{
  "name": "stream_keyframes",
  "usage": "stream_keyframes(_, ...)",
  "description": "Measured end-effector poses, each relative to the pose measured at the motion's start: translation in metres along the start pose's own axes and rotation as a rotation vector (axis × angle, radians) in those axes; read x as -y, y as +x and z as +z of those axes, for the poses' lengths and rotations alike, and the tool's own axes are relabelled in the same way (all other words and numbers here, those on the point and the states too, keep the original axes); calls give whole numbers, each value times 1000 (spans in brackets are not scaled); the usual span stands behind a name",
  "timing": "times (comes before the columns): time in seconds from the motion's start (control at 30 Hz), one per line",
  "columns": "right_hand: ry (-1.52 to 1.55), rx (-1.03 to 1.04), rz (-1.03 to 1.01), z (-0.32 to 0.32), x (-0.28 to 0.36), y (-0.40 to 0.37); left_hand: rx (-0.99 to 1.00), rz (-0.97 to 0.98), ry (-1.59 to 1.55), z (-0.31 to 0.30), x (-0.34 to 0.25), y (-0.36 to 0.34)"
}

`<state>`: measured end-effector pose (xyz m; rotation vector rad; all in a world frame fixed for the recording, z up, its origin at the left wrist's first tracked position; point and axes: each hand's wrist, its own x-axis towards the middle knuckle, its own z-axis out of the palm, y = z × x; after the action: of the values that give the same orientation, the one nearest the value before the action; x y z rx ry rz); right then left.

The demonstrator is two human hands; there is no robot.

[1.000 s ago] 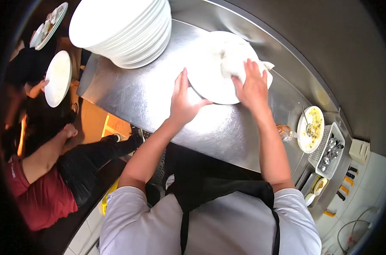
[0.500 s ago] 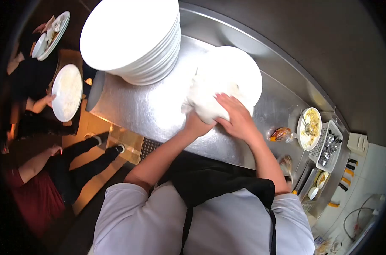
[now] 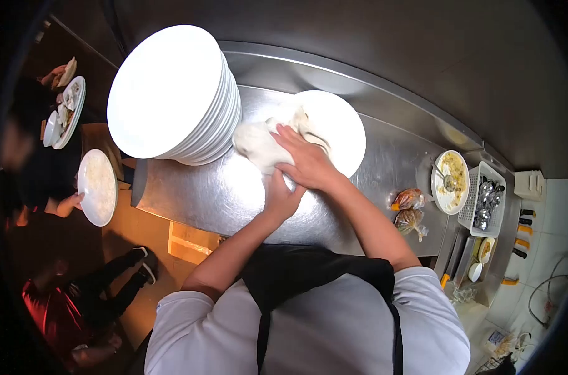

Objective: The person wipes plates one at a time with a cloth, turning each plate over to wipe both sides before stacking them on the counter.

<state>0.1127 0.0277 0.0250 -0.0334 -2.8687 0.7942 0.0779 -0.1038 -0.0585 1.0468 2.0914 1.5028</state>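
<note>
A white plate (image 3: 347,134) lies at the middle of the steel counter, partly covered by a crumpled off-white cloth (image 3: 257,147). My right hand (image 3: 306,161) presses on the cloth over the plate, its fingers bent into the fabric. At the plate's near left rim is my left hand (image 3: 282,199), closed at the edge where cloth and plate meet; the cloth hides some of its fingers. Left of the plate rises a tall stack of white plates (image 3: 165,94).
Small plastic bags of food (image 3: 410,211), a bowl with food and a spoon (image 3: 451,181) and a white basket of cutlery (image 3: 489,203) stand at right. Beyond the steel counter (image 3: 190,194), at left, one person holds a white oval plate (image 3: 98,187); another wears red.
My right hand and the cloth have shifted leftward across the plate. The view has moved, showing the whole plate stack lower. The person in red has moved down in view.
</note>
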Motion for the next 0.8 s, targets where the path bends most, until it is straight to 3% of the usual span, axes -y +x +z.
stream_keyframes(0.1, -251, -126, 100, -20, -38, -11, -189, 94, 40, 9, -14, 3)
stream_keyframes(0.17, -495, -337, 229, -41, -67, -13, -313, 109, 20, 20, -11, 17)
stream_keyframes(0.23, -586, -391, 420, -64, -78, -25, -333, 58, 33, 21, -15, 36)
stream_keyframes(0.33, -105, -537, 644, -71, -102, -59, -309, -84, 81, 7, -32, 79)
stream_keyframes(0.5, 22, -671, 724, -83, -119, -72, -244, -180, 141, 23, -42, 143)
stream_keyframes(0.57, 51, -712, 741, -87, -131, -64, -240, -139, 256, 31, -38, 152)
stream_keyframes(0.8, 211, -810, 742, -93, -147, -61, -196, -188, 155, 41, -41, 169)
